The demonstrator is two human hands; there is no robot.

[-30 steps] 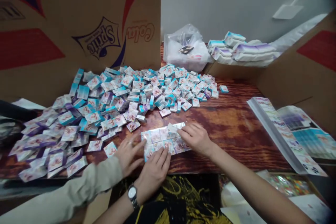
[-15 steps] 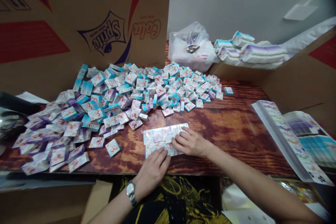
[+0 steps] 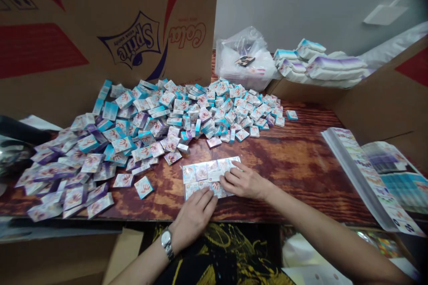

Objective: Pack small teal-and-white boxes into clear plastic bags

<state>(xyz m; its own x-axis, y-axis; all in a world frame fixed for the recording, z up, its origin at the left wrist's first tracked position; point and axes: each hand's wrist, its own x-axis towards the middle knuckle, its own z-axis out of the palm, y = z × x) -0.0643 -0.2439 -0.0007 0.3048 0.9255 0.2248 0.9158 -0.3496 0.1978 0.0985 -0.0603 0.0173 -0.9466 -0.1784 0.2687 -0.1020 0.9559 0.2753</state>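
Co-worker's hand gone; left hand (image 3: 195, 214) and right hand (image 3: 244, 182) unmoved, fingers flat, loosely spread, pressing wrapped packet block (image 3: 209, 177).

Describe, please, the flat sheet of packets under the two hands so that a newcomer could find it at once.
Start at the wooden table and its big heap of small boxes. In front of that heap, near the table's front edge, lies the sheet of packets, with the left hand and right hand resting on it. Unlike the loose boxes, it is a flat, neat grid of joined squares.
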